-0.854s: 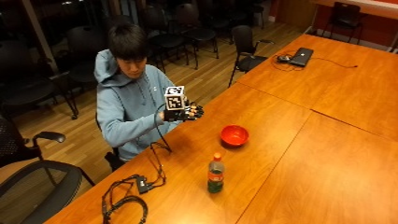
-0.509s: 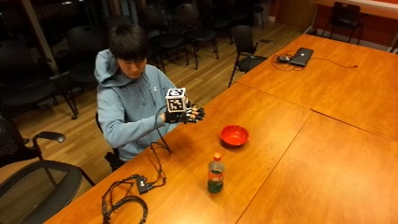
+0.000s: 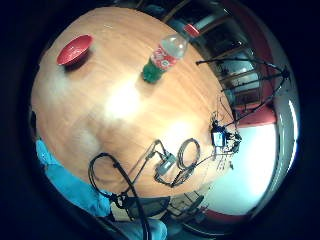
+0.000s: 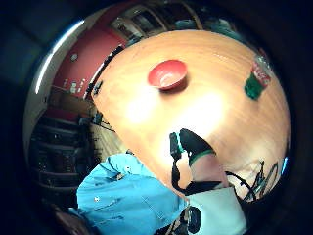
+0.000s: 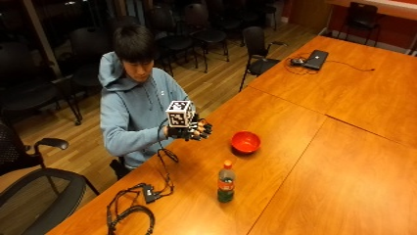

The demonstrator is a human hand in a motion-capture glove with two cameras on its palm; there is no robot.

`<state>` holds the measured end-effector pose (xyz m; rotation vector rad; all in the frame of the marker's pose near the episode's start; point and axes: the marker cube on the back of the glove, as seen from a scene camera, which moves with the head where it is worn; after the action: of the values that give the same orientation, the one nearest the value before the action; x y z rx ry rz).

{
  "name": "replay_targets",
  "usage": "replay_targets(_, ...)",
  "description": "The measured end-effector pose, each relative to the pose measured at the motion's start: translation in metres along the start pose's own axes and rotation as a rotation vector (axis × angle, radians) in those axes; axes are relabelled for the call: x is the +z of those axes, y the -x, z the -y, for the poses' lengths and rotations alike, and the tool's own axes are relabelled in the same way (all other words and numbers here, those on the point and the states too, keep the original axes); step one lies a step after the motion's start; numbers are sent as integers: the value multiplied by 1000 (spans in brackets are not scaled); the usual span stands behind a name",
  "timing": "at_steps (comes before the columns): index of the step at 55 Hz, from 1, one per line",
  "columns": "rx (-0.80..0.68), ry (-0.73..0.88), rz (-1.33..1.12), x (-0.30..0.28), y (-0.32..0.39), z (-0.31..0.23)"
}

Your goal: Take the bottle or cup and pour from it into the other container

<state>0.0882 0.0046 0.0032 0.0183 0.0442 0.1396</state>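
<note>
A plastic bottle [image 5: 225, 182] with a red cap, red label and green base stands upright on the wooden table [image 5: 306, 161]. A red bowl [image 5: 245, 142] sits just beyond it, apart from it. My gloved right hand [image 5: 194, 130] hovers above the table's near edge, in front of the seated person's chest, left of the bowl. Its fingers are relaxed and spread, holding nothing. Both palm views look down on the table from a distance: the bowl [image 4: 167, 74] and bottle [image 4: 257, 78] stand apart, and the bottle [image 3: 164, 57] and bowl [image 3: 75, 50] show again. A gloved finger [image 4: 194, 143] shows over the table edge.
A coil of black cables with a small box [image 5: 147, 193] lies on the table near the person's side, left of the bottle. A laptop [image 5: 316, 58] sits at the far end. Office chairs [image 5: 39, 191] stand around the table.
My gloved hand has come down a little toward the table in front of the person. Bottle and bowl have not moved.
</note>
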Motion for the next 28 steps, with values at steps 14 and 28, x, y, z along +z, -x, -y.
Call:
replay_targets(14,139,41,69,1,-48,-10)
replay_targets(28,212,43,91,0,-91,-23)
